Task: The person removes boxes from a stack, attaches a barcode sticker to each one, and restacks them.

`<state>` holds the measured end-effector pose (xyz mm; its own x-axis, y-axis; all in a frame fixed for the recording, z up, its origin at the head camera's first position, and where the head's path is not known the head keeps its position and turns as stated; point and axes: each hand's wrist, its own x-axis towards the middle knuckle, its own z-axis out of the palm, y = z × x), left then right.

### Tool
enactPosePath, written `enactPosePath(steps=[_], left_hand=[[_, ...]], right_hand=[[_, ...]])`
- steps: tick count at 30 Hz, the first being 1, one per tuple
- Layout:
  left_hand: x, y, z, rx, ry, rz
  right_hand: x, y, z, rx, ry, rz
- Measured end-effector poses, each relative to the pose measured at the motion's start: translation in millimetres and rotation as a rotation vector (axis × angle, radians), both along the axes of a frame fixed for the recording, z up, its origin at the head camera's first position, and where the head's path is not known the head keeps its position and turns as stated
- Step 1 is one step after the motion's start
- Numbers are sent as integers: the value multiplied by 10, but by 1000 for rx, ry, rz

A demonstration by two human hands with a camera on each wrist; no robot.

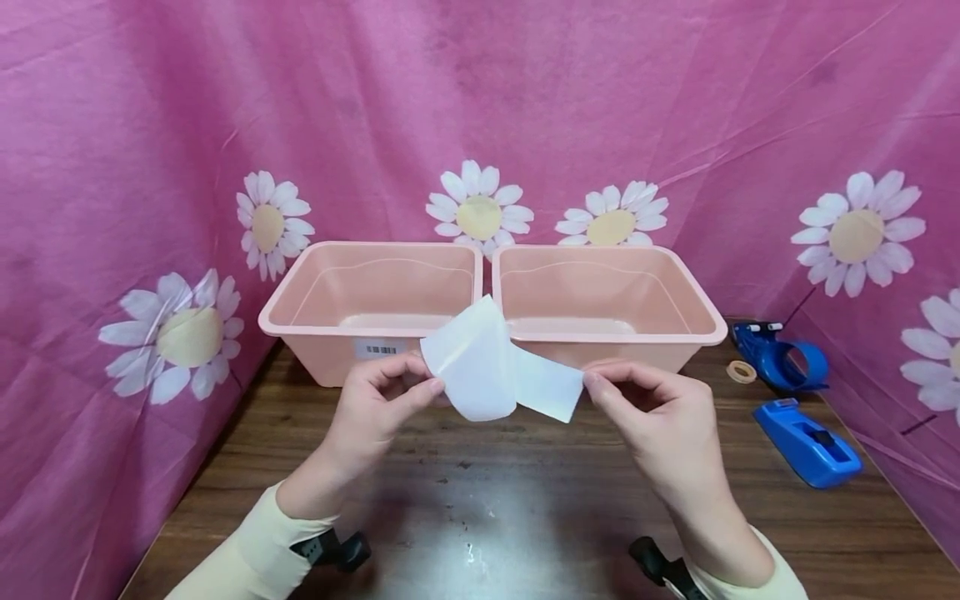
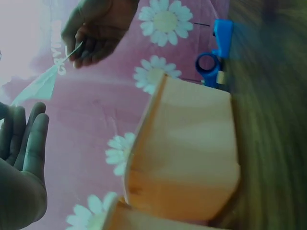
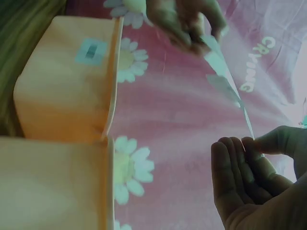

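Note:
Between my two hands hangs a white sheet of paper (image 1: 491,371), curled and partly folded over itself, just in front of two pink plastic bins. My left hand (image 1: 429,385) pinches its left edge and my right hand (image 1: 592,382) pinches its right corner. The left bin (image 1: 300,321) carries a barcode sticker (image 1: 380,348); the right bin (image 1: 705,329) stands against it. In the left wrist view my left hand (image 2: 24,153) is low on the left, and the paper (image 2: 41,86) stretches up to the other hand. The right wrist view shows my right hand (image 3: 252,158) at the paper's (image 3: 225,81) lower end.
Both bins sit at the back of a brown wooden table (image 1: 525,517). On the right lie two blue tape dispensers (image 1: 780,357) (image 1: 806,442) and a small tape roll (image 1: 741,372). Pink cloth with white daisies (image 1: 480,100) closes in the back and both sides.

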<state>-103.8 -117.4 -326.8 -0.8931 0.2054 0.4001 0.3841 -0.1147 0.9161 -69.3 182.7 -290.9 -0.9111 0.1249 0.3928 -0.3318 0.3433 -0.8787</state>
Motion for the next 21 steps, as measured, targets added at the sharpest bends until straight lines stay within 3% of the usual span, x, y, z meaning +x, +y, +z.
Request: enactPosePath(steps=[4,9,13,19,21], left_hand=[[-14,-107,-97,-9,-60,-77],[-21,-144,-253,7,-217,-122],[-11,-62,-467,-58,-409,-166],[226,216,-830,-56,-781,-393],[309,300,-926,-76,-849,-442]], right_hand=[[30,179,-14,118,-42,-53],[39,463,-101,240,-61,-136],[46,684,-160,267,-106,-193],[77,828,-218,318,-139,-207],[82,844,-239,324,-140,-206]])
